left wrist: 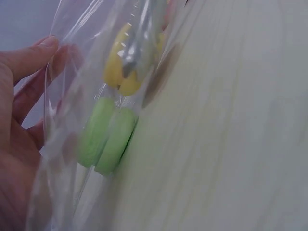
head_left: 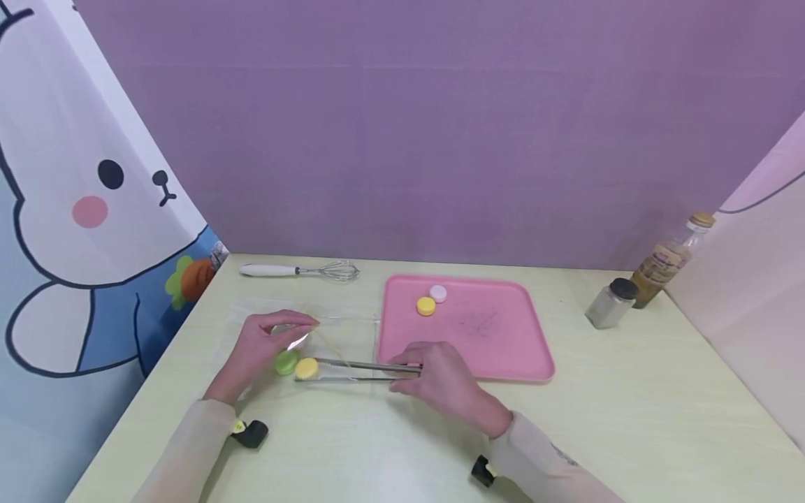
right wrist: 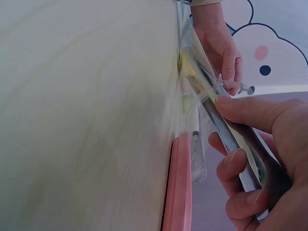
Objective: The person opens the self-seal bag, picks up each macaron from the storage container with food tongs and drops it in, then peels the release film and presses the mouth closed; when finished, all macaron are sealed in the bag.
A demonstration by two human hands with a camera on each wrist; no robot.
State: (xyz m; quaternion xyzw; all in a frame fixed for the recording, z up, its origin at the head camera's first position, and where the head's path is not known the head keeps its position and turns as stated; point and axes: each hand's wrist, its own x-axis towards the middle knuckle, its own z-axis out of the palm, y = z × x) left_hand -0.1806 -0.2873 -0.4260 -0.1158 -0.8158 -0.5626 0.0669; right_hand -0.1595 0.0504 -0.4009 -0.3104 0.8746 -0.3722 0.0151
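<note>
My left hand (head_left: 260, 346) pinches the edge of a clear plastic zip bag (left wrist: 72, 29) and lifts its upper side. Inside the bag, a green macaron (left wrist: 113, 137) stands on its edge in the left wrist view. My right hand (head_left: 446, 377) grips metal tongs (right wrist: 224, 127), thumb on one arm and curled fingers on the other. Between the tongs' tips sits a yellow macaron (head_left: 307, 368), right beside the green one and within the bag. The tips show through the film in the left wrist view.
A pink tray (head_left: 509, 349) holds another yellow macaron (head_left: 425, 306) and a pale pink macaron (head_left: 438, 293). Behind the bag lies a whisk (head_left: 270, 270). A black-capped jar (head_left: 610, 305) and a corked bottle (head_left: 669, 262) stand at the right edge, near the wall.
</note>
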